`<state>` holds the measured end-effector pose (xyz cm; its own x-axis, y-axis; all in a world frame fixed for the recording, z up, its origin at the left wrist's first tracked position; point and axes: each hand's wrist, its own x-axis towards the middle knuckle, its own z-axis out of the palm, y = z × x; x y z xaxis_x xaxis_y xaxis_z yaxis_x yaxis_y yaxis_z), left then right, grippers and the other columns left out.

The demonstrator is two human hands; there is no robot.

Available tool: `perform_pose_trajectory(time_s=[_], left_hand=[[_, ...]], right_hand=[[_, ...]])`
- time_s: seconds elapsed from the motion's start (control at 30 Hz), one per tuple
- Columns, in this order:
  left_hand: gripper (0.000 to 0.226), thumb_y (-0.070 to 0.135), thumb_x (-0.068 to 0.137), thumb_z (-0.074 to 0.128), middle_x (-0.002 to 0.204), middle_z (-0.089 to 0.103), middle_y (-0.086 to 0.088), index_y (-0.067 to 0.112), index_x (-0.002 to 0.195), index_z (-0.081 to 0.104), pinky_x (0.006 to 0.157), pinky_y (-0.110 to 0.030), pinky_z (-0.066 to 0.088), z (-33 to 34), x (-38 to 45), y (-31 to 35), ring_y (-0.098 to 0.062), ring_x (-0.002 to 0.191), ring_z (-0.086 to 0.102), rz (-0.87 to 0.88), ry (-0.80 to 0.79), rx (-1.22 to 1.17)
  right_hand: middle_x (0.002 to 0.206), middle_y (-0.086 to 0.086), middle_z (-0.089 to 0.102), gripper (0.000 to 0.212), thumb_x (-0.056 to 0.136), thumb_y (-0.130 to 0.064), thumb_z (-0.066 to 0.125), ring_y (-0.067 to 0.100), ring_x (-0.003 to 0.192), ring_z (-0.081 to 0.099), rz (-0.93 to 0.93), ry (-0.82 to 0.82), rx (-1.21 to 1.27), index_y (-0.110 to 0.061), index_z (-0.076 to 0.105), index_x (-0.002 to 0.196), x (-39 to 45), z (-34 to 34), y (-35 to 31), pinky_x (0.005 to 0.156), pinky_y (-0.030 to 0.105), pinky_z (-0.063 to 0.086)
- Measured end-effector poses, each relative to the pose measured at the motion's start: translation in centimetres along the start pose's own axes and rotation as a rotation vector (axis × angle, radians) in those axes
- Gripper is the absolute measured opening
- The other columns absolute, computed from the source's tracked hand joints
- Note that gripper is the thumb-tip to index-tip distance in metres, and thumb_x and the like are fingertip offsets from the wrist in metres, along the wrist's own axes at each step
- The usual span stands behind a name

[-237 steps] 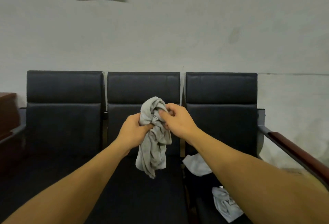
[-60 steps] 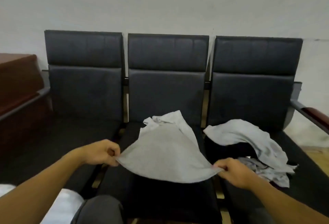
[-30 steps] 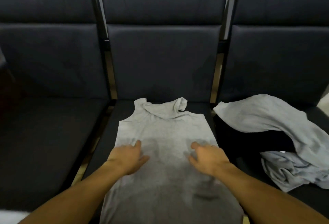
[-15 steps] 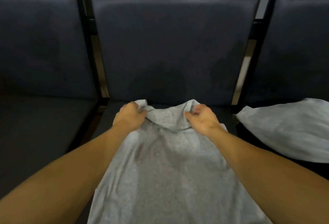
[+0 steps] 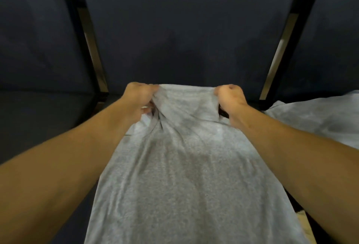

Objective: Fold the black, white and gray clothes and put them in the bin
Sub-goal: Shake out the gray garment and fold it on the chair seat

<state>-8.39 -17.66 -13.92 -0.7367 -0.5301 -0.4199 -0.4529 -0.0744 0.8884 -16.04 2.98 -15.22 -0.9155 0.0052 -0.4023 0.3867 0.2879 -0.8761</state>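
A gray sleeveless top [image 5: 186, 175] lies spread flat on the middle black seat, its hem toward me and its neck end at the seat back. My left hand [image 5: 138, 101] grips the top's left shoulder strap. My right hand [image 5: 230, 97] grips the right shoulder strap. Both fists are curled round the cloth, and the neck edge is stretched taut between them. No bin is in view.
Another pale gray garment [image 5: 318, 117] lies on the right seat, close to my right forearm. The left seat [image 5: 44, 119] shows dark upholstery. Black metal frame bars [image 5: 85, 36] separate the seat backs.
My hands went from pressing the top's chest to its shoulder straps and took hold of them. They now hold the neck edge stretched wider apart. My view has come closer.
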Motion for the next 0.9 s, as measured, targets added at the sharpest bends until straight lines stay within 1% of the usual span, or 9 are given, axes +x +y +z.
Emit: perform_pose_trajectory(time_s=[0.07,0.13,0.27,0.33,0.43,0.57,0.73,0.83,0.9], left_hand=[[0.012,0.017,0.096,0.068,0.102,0.072,-0.008,0.008,0.104,0.069,0.078,-0.037,0.058,-0.3,-0.2,1.0,-0.025,0.093,0.07,-0.056,-0.079,-0.092],[0.026,0.019,0.096,0.068,0.116,0.071,-0.007,0.012,0.121,0.065,0.092,-0.043,0.057,-0.2,-0.3,1.6,-0.025,0.103,0.069,-0.054,-0.144,-0.151],[0.04,0.032,0.096,0.068,0.131,0.065,-0.003,0.017,0.13,0.057,0.106,-0.047,0.048,0.1,-0.1,2.2,-0.025,0.115,0.064,-0.063,-0.172,-0.206],[0.028,0.035,0.097,0.064,0.132,0.065,-0.001,0.018,0.12,0.062,0.107,-0.045,0.047,0.0,0.1,2.8,-0.024,0.117,0.063,-0.05,-0.177,-0.255],[0.034,0.034,0.101,0.057,0.138,0.062,0.001,0.02,0.132,0.059,0.103,-0.044,0.046,-0.2,0.0,4.3,-0.022,0.121,0.06,-0.011,-0.191,-0.385],[0.027,0.036,0.101,0.058,0.13,0.066,0.002,0.022,0.123,0.061,0.1,-0.045,0.049,-1.0,-2.3,6.5,-0.021,0.119,0.062,0.06,-0.231,-0.44],[0.036,0.045,0.098,0.057,0.132,0.066,0.003,0.024,0.124,0.07,0.105,-0.043,0.045,-3.5,-9.2,7.7,-0.021,0.125,0.058,0.182,-0.258,-0.235],[0.046,0.047,0.101,0.047,0.132,0.068,-0.003,0.016,0.124,0.072,0.109,-0.044,0.041,-7.0,-15.0,5.4,-0.022,0.126,0.06,0.195,-0.591,-0.009],[0.045,0.048,0.101,0.048,0.138,0.065,0.005,0.02,0.127,0.072,0.112,-0.036,0.039,-9.7,-18.3,1.9,-0.01,0.133,0.055,0.096,-0.851,0.393]], right_hand=[[0.099,0.017,0.07,0.023,0.087,-0.007,0.054,0.033,0.089,0.068,0.032,-0.045,0.177,0.0,0.06,0.107,-0.5,-0.5,-0.8,0.08,0.041,0.056],[0.13,0.026,0.063,0.042,0.085,-0.004,0.054,0.041,0.107,0.068,0.039,-0.083,0.334,-0.002,0.059,0.127,-0.7,-0.9,-1.7,0.09,0.049,0.057],[0.119,0.009,0.07,0.034,0.093,-0.007,0.054,0.026,0.101,0.071,-0.003,-0.116,0.411,-0.029,0.072,0.111,-0.1,-1.5,-2.5,0.085,0.042,0.061],[0.116,0.005,0.071,0.035,0.095,-0.005,0.051,0.023,0.1,0.072,-0.031,-0.142,0.462,-0.03,0.072,0.107,0.1,-2.0,-2.6,0.079,0.038,0.062],[0.11,0.004,0.072,0.031,0.097,-0.005,0.051,0.02,0.096,0.072,-0.045,-0.15,0.575,-0.026,0.071,0.108,-0.4,-2.8,-3.6,0.066,0.03,0.061],[0.112,0.004,0.072,0.021,0.097,-0.017,0.061,0.023,0.102,0.071,-0.03,-0.17,0.607,-0.024,0.068,0.116,-1.7,-4.1,-5.2,0.083,0.037,0.062],[0.113,-0.001,0.073,0.023,0.096,-0.021,0.061,0.017,0.105,0.07,-0.129,-0.186,0.477,-0.023,0.071,0.117,-7.5,-6.8,-6.8,0.086,0.033,0.057],[0.105,0.005,0.076,0.017,0.095,-0.022,0.061,0.021,0.104,0.071,-0.237,-0.272,0.352,-0.017,0.077,0.095,-13.3,-10.5,-2.9,0.093,0.036,0.054],[0.096,0.005,0.076,0.021,0.096,-0.024,0.061,0.02,0.095,0.071,-0.274,-0.375,-0.047,-0.017,0.078,0.085,-16.8,-13.5,2.2,0.09,0.033,0.053]])
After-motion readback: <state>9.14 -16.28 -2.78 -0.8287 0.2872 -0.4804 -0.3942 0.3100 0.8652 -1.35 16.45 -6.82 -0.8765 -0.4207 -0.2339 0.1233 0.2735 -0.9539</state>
